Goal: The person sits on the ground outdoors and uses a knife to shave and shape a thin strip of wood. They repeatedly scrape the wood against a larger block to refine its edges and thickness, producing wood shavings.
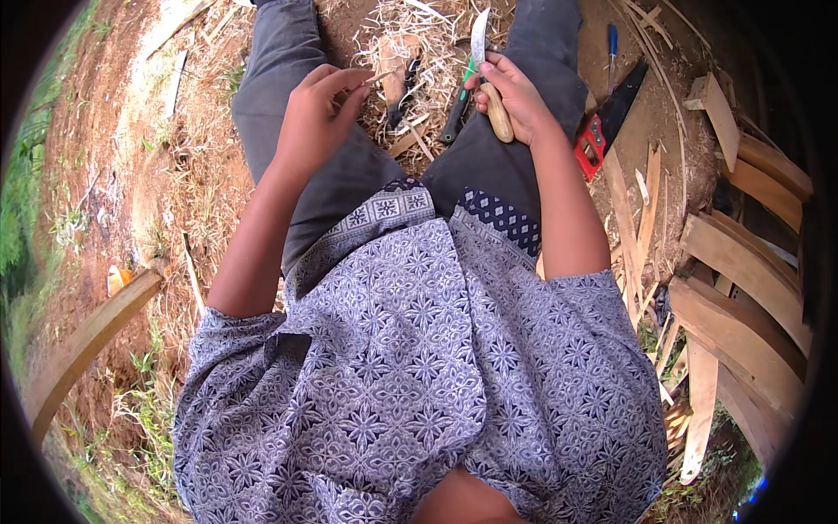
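My right hand (517,98) is closed round a knife with a pale wooden handle (497,115). Its curved steel blade (478,39) points up and away from me. Over my left thigh, my left hand (325,112) pinches a thin wooden sliver (377,78) between thumb and fingertips. The two hands are apart, and the blade is not touching the sliver. Between my legs a light wooden piece (397,63) lies among shavings, with a black-handled tool (395,113) against it. A green-and-black-handled tool (457,109) lies near my right hand.
To the right lie a red-handled saw (592,147) and a blue-handled tool (613,42). Cut boards (733,314) are piled at the far right. A curved wooden beam (92,341) stands at the left. Wood shavings (428,35) cover the ground between my feet.
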Motion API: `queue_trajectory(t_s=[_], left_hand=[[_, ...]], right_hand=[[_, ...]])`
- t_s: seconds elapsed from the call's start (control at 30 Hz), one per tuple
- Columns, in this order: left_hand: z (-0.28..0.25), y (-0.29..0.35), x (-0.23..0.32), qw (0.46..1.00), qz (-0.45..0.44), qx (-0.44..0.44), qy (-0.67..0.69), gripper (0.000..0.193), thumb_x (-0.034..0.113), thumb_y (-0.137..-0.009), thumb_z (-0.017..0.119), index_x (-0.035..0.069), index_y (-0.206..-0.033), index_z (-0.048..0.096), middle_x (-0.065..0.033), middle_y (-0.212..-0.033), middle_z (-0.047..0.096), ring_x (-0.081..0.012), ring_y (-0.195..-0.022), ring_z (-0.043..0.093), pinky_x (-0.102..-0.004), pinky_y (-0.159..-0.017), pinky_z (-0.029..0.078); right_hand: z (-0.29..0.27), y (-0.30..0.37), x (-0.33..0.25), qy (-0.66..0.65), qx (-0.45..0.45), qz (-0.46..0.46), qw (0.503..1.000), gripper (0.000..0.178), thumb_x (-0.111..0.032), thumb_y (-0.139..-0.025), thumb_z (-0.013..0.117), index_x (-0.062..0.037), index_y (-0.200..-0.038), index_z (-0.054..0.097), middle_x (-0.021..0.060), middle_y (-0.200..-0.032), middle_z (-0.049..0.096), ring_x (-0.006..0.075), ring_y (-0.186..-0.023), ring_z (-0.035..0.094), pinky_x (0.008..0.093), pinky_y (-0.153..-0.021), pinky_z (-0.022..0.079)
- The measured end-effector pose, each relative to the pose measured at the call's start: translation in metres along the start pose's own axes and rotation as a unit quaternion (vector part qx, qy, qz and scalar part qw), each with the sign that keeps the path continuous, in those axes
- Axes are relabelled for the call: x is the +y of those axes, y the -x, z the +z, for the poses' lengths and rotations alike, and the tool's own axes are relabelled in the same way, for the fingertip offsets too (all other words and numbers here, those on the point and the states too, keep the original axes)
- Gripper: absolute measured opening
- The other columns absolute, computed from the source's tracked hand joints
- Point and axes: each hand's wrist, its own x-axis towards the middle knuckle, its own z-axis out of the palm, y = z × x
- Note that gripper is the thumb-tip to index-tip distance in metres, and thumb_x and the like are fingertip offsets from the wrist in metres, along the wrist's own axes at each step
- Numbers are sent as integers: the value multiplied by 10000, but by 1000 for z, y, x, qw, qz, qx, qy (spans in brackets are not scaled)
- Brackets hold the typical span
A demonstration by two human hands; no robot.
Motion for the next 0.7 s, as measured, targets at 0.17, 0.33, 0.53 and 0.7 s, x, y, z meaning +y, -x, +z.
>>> queue_trajectory(t_s=[0.17,0.33,0.53,0.7], left_hand=[[17,34,21,1000,13,7,24,180,15,-936,701,31,-1110,743,-86,-971,646,-167,-803,655,-299,-707,545],[25,39,32,998,1,28,53,173,24,-934,693,40,-1102,729,-107,-978,637,-215,-788,665,-336,-694,545],[21,47,46,998,-16,11,60,203,-31,-950,638,23,-1138,689,-117,-939,636,-202,-796,664,-294,-702,523],[25,54,48,996,-23,2,83,188,28,-1003,548,19,-1152,663,-147,-941,653,-279,-824,669,-350,-749,516]], right_hand=[[4,8,-16,90,-18,19,996,421,-240,-1094,532,-89,-1464,403,89,-1038,642,81,-725,564,241,-677,540],[12,17,-35,164,-23,65,984,456,-248,-1089,539,-75,-1484,389,63,-995,625,85,-760,591,241,-695,545],[21,26,-54,265,-43,115,957,464,-269,-1078,545,-90,-1487,419,11,-914,591,80,-764,593,232,-679,527],[34,22,-56,399,-62,87,911,367,-305,-1065,566,-111,-1376,557,-20,-857,569,60,-692,528,220,-601,452]])
